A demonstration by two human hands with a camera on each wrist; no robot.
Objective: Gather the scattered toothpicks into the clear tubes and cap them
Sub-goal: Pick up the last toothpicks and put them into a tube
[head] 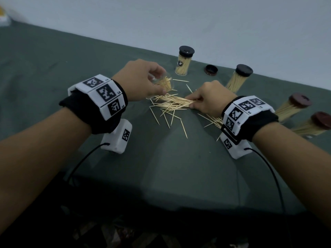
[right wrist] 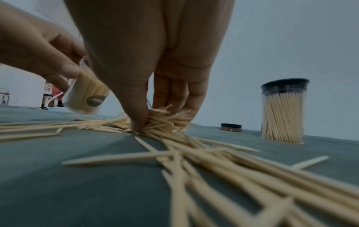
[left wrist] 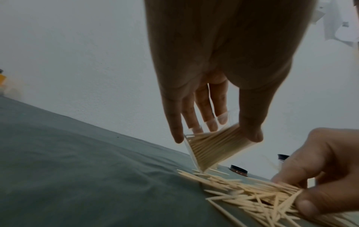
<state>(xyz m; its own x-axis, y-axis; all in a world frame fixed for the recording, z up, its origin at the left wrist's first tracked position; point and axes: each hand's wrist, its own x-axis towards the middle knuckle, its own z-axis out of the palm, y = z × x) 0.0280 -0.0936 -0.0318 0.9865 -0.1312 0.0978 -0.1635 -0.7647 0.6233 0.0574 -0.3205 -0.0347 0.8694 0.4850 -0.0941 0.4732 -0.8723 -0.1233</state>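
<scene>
My left hand (head: pixel 143 77) grips an uncapped clear tube (head: pixel 163 83) partly filled with toothpicks, tilted just above the green cloth; the same tube (left wrist: pixel 211 147) shows between thumb and fingers in the left wrist view. A pile of loose toothpicks (head: pixel 172 104) lies in the middle. My right hand (head: pixel 206 99) pinches a bundle of them (right wrist: pixel 155 119) against the cloth, thumb and fingers closed on the sticks. A loose dark cap (head: pixel 211 69) lies behind the pile.
Two capped full tubes stand at the back, one (head: pixel 183 62) left of the loose cap and one (head: pixel 238 77) right of it. Two more brown-capped tubes (head: pixel 293 107) (head: pixel 311 125) are at the right edge. A pale wall rises behind the table.
</scene>
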